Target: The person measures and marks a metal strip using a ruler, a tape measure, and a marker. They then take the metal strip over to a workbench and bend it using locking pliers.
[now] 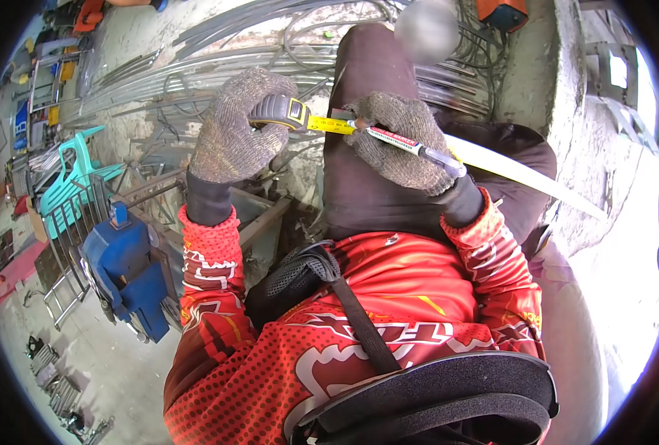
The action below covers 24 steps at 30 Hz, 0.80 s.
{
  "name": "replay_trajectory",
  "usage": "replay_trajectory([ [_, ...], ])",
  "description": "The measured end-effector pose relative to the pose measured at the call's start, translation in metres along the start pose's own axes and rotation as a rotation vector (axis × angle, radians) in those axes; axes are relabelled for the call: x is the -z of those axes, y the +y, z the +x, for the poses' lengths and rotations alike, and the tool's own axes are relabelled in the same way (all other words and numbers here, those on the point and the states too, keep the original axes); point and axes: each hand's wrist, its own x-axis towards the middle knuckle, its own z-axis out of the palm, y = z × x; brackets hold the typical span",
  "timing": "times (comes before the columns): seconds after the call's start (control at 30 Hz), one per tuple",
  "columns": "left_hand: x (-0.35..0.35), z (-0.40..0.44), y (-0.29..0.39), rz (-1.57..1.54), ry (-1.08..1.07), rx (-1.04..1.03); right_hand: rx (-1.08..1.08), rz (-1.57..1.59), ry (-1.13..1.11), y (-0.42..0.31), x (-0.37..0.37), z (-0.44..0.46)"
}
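Observation:
My left hand (239,126), in a grey knit glove, is closed around a black and yellow tape measure (279,111). Its yellow blade (329,124) runs out to my gloved right hand (404,144). The right fingers are closed around a marker (395,139) with a white and red label, lying across the hand, and are at the blade. Past this hand a long pale strip (526,169) stretches to the right; its join with the blade is hidden. A small grey metal edge (342,114) shows above the blade by the right fingertips.
Metal rods and cables (263,63) lie on the ground ahead. To the left are a turquoise plastic chair (70,174), a blue object (125,271) and a metal rack (66,282). An orange and black object (502,11) sits at the top right, below it a rough wall edge.

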Motion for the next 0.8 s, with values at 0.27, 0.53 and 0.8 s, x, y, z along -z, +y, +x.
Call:
replay_trajectory([
  [0.27, 0.000, -0.001, 0.002, -0.005, 0.020, -0.006, 0.334, -0.901, 0.096, 0.001, 0.001, 0.001],
  [0.53, 0.003, 0.003, 0.004, 0.029, 0.008, -0.065, 0.088, -0.168, -0.003, -0.016, 0.020, 0.018],
  [0.8, 0.005, 0.002, 0.004, 0.060, -0.005, -0.090, -0.099, 0.304, 0.176, -0.026, 0.048, 0.042],
])
